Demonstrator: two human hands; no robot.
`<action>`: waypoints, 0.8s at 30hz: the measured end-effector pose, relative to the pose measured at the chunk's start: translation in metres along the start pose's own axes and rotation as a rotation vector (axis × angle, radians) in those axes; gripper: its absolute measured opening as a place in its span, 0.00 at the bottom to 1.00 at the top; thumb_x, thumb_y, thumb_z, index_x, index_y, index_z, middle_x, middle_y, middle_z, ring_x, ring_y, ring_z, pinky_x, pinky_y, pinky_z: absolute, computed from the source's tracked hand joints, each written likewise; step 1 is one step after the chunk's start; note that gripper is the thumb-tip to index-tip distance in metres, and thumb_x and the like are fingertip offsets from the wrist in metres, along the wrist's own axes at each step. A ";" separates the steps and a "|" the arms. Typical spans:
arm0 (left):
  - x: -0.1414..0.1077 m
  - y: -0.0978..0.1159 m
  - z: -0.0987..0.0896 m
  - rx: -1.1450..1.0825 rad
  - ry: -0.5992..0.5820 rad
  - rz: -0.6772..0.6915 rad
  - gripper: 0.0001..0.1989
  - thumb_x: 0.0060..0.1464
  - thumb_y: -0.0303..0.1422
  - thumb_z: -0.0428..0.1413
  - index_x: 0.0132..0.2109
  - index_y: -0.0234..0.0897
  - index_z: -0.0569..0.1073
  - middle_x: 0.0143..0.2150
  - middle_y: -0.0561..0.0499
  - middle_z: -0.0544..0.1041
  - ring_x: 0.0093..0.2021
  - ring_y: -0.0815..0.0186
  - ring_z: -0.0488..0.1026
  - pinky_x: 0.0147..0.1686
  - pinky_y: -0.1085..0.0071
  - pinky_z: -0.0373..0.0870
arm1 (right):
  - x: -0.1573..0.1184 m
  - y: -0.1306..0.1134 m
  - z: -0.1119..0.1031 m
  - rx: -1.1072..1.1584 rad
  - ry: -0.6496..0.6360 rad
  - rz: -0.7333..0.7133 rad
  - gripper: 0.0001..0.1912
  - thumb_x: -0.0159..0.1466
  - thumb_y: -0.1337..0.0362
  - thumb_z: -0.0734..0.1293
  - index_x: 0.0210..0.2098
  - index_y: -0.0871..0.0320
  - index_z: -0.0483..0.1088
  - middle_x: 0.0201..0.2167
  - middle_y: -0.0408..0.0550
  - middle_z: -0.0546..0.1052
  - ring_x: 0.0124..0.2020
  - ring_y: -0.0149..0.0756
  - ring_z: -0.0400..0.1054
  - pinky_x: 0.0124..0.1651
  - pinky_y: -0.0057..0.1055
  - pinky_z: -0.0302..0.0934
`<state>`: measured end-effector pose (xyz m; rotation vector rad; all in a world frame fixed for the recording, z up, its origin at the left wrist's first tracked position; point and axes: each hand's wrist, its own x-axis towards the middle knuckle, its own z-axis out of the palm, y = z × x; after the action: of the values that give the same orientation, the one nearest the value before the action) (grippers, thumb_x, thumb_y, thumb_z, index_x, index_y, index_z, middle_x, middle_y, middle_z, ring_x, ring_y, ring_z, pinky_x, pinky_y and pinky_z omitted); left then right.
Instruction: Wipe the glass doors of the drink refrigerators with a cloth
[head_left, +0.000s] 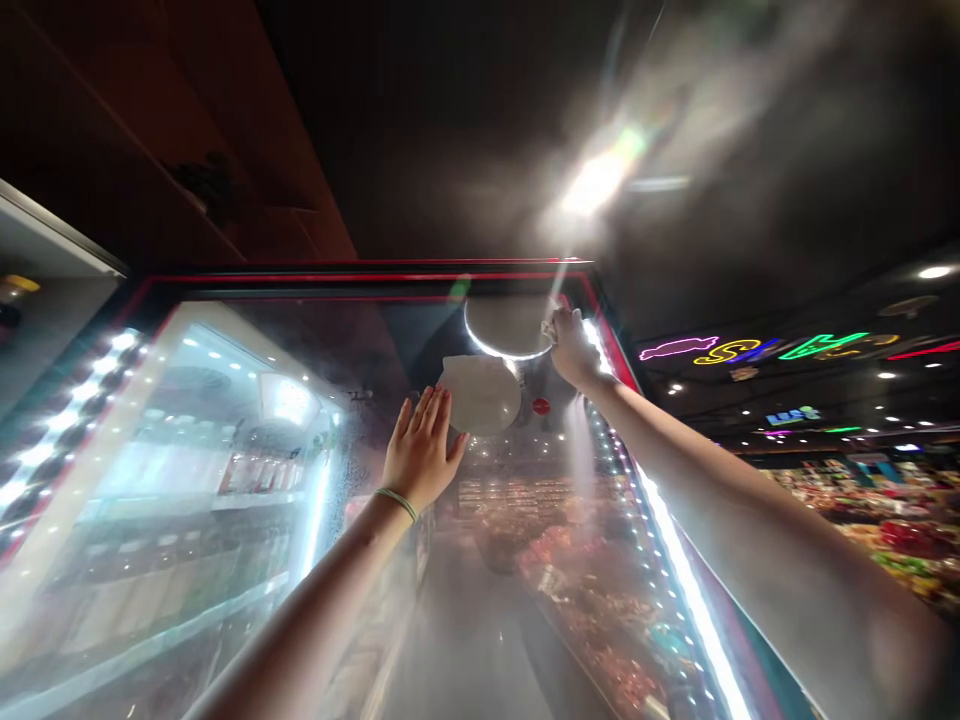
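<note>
High on the tall glass door with a black, red-edged frame (360, 280), a pale, round, flat disc (506, 325) is sitting; it is looking thin, light and fairly stiff, best taken by its rim. The right hand (576, 350) is bunching narrow at its right edge; whether it is gripping, I cannot tell. The left hand (420, 455) is opening flat beside a duller, rounded pale patch (484, 395) below. Right of the door, coloured neon lettering (727, 350) is glowing, only an "S" legible; no brand is readable.
</note>
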<state>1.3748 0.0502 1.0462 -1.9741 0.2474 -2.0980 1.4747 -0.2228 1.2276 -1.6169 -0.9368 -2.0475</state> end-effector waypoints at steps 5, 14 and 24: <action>-0.001 0.001 0.002 0.028 0.010 0.006 0.35 0.70 0.44 0.42 0.76 0.31 0.48 0.76 0.40 0.55 0.76 0.52 0.53 0.74 0.47 0.52 | 0.032 -0.052 0.029 0.041 0.004 0.194 0.31 0.66 0.76 0.56 0.68 0.59 0.61 0.71 0.59 0.63 0.75 0.52 0.50 0.71 0.56 0.56; 0.000 -0.002 0.000 0.002 -0.005 -0.030 0.37 0.69 0.46 0.43 0.76 0.31 0.47 0.76 0.38 0.56 0.76 0.51 0.53 0.74 0.49 0.52 | -0.016 -0.087 0.030 0.115 -0.208 -0.240 0.36 0.65 0.76 0.60 0.71 0.51 0.59 0.74 0.44 0.59 0.76 0.42 0.49 0.75 0.49 0.53; -0.002 -0.001 -0.005 -0.057 -0.061 -0.073 0.36 0.69 0.46 0.41 0.75 0.27 0.52 0.76 0.37 0.53 0.77 0.51 0.49 0.75 0.49 0.46 | -0.138 -0.064 -0.022 0.062 -0.049 0.112 0.41 0.66 0.77 0.54 0.76 0.50 0.47 0.74 0.43 0.57 0.76 0.48 0.47 0.75 0.61 0.52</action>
<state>1.3697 0.0511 1.0440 -2.1063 0.2292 -2.0925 1.4554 -0.2081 1.0760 -1.6552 -0.8961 -1.8933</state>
